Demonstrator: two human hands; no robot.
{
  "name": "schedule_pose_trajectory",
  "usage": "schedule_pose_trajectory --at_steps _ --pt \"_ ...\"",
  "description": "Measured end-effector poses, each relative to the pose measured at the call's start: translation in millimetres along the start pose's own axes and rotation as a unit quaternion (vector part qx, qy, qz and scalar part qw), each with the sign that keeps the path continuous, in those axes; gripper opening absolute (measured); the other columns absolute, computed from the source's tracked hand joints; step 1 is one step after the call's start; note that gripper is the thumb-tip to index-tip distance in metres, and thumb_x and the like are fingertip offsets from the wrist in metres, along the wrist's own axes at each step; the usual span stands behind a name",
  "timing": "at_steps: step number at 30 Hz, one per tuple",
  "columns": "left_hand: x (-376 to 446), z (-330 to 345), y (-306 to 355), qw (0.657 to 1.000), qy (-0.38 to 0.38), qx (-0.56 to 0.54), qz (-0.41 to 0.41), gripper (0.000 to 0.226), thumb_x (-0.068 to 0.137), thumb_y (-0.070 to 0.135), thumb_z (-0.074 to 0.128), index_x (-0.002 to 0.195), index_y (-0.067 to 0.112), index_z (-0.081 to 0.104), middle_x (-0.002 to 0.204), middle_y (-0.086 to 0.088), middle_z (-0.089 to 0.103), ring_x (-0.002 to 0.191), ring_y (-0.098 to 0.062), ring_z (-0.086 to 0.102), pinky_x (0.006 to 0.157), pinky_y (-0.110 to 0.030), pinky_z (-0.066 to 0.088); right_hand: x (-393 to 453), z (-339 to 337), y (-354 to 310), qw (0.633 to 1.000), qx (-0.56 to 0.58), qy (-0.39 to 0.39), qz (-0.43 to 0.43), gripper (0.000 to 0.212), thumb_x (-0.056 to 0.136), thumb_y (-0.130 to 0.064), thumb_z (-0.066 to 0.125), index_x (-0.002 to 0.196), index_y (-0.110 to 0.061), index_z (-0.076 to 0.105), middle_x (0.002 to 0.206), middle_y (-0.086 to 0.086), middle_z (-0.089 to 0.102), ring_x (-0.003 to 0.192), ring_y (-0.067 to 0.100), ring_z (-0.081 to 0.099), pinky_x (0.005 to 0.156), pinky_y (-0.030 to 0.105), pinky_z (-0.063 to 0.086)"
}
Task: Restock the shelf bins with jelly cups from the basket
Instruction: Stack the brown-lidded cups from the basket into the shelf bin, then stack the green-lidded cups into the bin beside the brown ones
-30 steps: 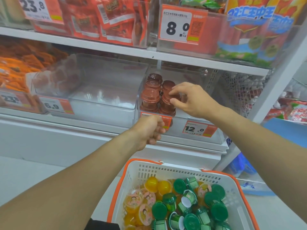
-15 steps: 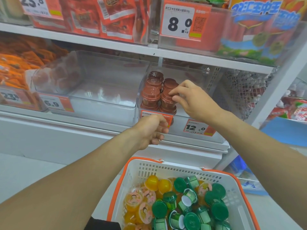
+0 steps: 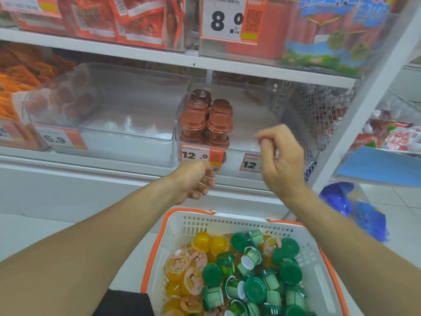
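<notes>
Brown-lidded jelly cups (image 3: 206, 120) stand in stacks at the left side of a clear shelf bin (image 3: 250, 133) with 12.0 price tags. My left hand (image 3: 196, 180) is curled at the bin's front lower edge, just under the left price tag, and seems to grip it. My right hand (image 3: 281, 158) hovers in front of the bin, to the right of the stacks, fingers loosely curled and holding nothing. Below, a white basket with an orange rim (image 3: 189, 212) holds several green-lidded cups (image 3: 255, 289) and yellow jelly cups (image 3: 201, 241).
A wide clear bin (image 3: 127, 142) tagged 6.9 sits left of the cup bin. Orange packets (image 3: 16, 87) fill the far left. The shelf above (image 3: 136, 53) carries red packets and an 8.0 tag. A mesh divider (image 3: 319, 110) and blue bags (image 3: 355, 208) lie right.
My right hand has let go of the top of the right brown cup stack and drawn back to the right, in front of the bin. My left hand stays at the bin's front.
</notes>
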State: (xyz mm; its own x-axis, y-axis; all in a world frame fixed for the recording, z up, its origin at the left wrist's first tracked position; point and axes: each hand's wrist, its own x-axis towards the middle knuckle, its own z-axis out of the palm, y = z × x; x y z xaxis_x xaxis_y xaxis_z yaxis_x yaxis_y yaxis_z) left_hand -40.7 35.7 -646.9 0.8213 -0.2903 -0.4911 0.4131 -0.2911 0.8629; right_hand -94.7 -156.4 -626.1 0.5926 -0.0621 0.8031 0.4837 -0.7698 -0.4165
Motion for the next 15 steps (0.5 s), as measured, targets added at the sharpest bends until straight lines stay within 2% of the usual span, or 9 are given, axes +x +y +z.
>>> schedule_pose_trajectory --at_steps 2,3,6,8,10,11,12,14,15 --pt "3.0 9.1 -12.7 0.998 0.009 0.057 -0.011 0.016 0.094 0.019 0.048 0.096 0.007 0.059 0.077 -0.008 0.063 0.049 -0.017 0.049 0.043 -0.022 0.032 -63.9 3.0 11.8 0.996 0.022 -0.061 0.054 0.011 0.095 -0.004 0.051 0.098 -0.004 0.062 0.088 -0.003 0.056 0.079 0.000 0.050 0.070 0.013 0.040" --pt "5.2 15.3 -21.2 0.996 0.013 0.079 -0.024 0.017 0.094 0.019 0.048 0.096 0.006 0.059 0.079 -0.009 0.064 0.051 -0.018 0.051 0.044 -0.023 0.033 -98.6 5.5 20.4 0.988 0.030 -0.103 0.108 0.010 0.096 -0.010 0.053 0.103 -0.010 0.060 0.088 -0.008 0.056 0.080 -0.001 0.053 0.069 0.016 0.043" --pt "14.1 38.2 -57.0 0.990 0.015 0.129 -0.063 0.021 0.094 0.017 0.047 0.101 0.001 0.059 0.083 -0.012 0.066 0.054 -0.021 0.055 0.047 -0.023 0.036 -194.0 4.0 57.3 0.925 -0.039 -0.274 0.259 0.021 0.096 -0.026 0.056 0.116 -0.025 0.051 0.096 -0.016 0.057 0.085 0.001 0.058 0.074 0.027 0.053" --pt "21.5 54.8 -84.8 0.971 0.006 0.229 -0.064 0.026 0.095 0.018 0.048 0.104 -0.003 0.061 0.084 -0.013 0.067 0.058 -0.026 0.062 0.048 -0.023 0.038 -237.3 -4.8 79.0 0.872 -0.094 -0.386 0.287 0.030 0.094 -0.034 0.057 0.122 -0.027 0.048 0.109 -0.010 0.055 0.095 0.006 0.056 0.083 0.032 0.052" --pt "24.1 75.4 -112.4 0.940 0.004 0.338 -0.051 0.022 0.096 0.021 0.050 0.104 0.003 0.061 0.088 -0.010 0.066 0.068 -0.024 0.066 0.050 -0.024 0.044 -259.6 -14.6 95.2 0.840 -0.134 -0.458 0.257 0.042 0.089 -0.045 0.056 0.126 -0.026 0.048 0.118 -0.005 0.049 0.098 0.014 0.055 0.086 0.035 0.052" --pt "25.4 83.1 -128.9 0.928 -0.003 0.369 -0.051 0.022 0.096 0.020 0.051 0.109 0.004 0.060 0.095 -0.010 0.066 0.077 -0.023 0.066 0.058 -0.027 0.050 -262.3 -15.4 97.7 0.830 -0.157 -0.474 0.247 0.048 0.086 -0.050 0.055 0.127 -0.027 0.048 0.121 -0.005 0.048 0.098 0.015 0.055 0.086 0.035 0.052" --pt "28.4 90.4 -147.3 0.918 -0.010 0.393 -0.055 0.027 0.096 0.020 0.052 0.118 0.005 0.059 0.108 -0.011 0.064 0.091 -0.024 0.064 0.071 -0.031 0.054 -261.7 -14.1 99.3 0.825 -0.174 -0.478 0.245 0.052 0.085 -0.054 0.054 0.130 -0.028 0.047 0.124 -0.003 0.048 0.100 0.017 0.056 0.087 0.035 0.051" --pt "32.8 108.9 -180.5 0.901 -0.009 0.428 -0.072 0.043 0.092 0.019 0.056 0.134 0.010 0.050 0.131 -0.012 0.054 0.119 -0.030 0.053 0.097 -0.039 0.049 -257.5 -10.5 103.1 0.817 -0.169 -0.479 0.272 0.060 0.085 -0.056 0.056 0.137 -0.029 0.041 0.131 0.001 0.047 0.109 0.022 0.056 0.088 0.036 0.051" --pt "35.6 115.6 -195.0 0.895 -0.003 0.439 -0.083 0.052 0.088 0.018 0.057 0.139 0.014 0.045 0.138 -0.014 0.049 0.128 -0.034 0.046 0.104 -0.044 0.045 -254.9 -7.0 103.4 0.812 -0.154 -0.481 0.292 0.065 0.086 -0.057 0.057 0.141 -0.028 0.037 0.135 0.002 0.045 0.114 0.024 0.055 0.089 0.038 0.051"
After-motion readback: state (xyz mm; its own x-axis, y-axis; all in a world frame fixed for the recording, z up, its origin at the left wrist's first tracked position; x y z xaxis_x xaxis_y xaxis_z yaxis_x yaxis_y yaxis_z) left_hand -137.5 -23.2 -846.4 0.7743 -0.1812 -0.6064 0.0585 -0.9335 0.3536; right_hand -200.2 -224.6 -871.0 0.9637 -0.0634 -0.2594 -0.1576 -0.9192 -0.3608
